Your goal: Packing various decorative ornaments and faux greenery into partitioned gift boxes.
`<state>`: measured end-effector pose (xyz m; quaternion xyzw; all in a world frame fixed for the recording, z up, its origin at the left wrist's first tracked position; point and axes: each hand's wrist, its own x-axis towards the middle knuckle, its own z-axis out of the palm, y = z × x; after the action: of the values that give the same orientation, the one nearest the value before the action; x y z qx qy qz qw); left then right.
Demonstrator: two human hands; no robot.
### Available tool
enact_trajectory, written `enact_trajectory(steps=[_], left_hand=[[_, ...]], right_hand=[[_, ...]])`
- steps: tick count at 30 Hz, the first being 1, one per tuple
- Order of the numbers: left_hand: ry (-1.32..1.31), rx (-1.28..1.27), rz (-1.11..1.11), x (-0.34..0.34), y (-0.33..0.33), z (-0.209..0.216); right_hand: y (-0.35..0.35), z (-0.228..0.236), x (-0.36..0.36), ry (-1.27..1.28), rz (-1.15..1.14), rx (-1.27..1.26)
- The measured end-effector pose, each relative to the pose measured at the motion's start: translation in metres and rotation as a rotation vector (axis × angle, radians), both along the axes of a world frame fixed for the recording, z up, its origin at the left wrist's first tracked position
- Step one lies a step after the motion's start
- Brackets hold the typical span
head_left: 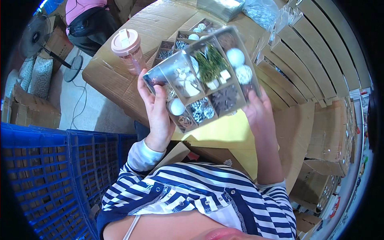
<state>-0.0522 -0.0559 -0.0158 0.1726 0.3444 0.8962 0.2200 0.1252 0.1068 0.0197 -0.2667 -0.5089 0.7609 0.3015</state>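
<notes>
Both my hands hold up a compartmented box (195, 105) with a clear cover, tilted above the table. My left hand (155, 108) grips its left edge, thumb on the front; my right hand (258, 110) is closed on the lower right corner. Inside are green sprigs (209, 64), white balls (235, 57), white-tipped pinecones (202, 110), dark snowflake shapes (225, 99), white pieces (188, 82) and twig balls (185, 121). Behind it, partly hidden, more divided boxes (180, 40) with similar contents lie on the cardboard-covered table (154, 22).
A pink-lidded clear cup (129, 50) stands left of the boxes. Stacked cardboard trays (308, 52) rise at the right, with clear plastic bags (260, 12) at the back. Blue crates (40, 172) flank my left. Beyond are a fan (38, 38) and a person in pink (86, 12).
</notes>
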Motion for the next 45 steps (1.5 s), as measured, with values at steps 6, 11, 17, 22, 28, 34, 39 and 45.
enact_trajectory(steps=[6, 11, 17, 22, 28, 34, 39, 45], left_hand=[[0.012, 0.019, 0.248, 0.008, 0.015, -0.004], [0.206, -0.199, 0.121, -0.01, 0.023, -0.026], [0.758, -0.703, 0.315, -0.035, 0.031, -0.059], [0.504, -0.355, 0.286, -0.031, 0.031, -0.043], [1.171, -0.893, 0.711, -0.036, 0.019, -0.035], [1.441, -1.015, 0.643, -0.038, 0.012, -0.025], [1.437, -1.157, 0.581, -0.041, 0.015, -0.018], [1.41, -1.228, 0.519, -0.039, 0.014, -0.013]], right_hand=[[-0.017, -0.001, -0.059, 0.095, 0.058, -0.038], [0.025, -0.013, -0.093, 0.14, -0.073, 0.151], [0.066, -0.08, -0.108, -0.244, -0.215, 0.727], [0.026, -0.048, -0.109, -0.02, 0.107, 0.24], [0.01, -0.066, -0.108, 0.107, 0.168, 0.186], [0.026, -0.085, -0.082, -0.125, 0.292, 0.282], [0.069, -0.125, -0.069, -0.422, 0.215, 0.667], [0.085, -0.118, -0.084, -0.485, -0.024, 0.864]])
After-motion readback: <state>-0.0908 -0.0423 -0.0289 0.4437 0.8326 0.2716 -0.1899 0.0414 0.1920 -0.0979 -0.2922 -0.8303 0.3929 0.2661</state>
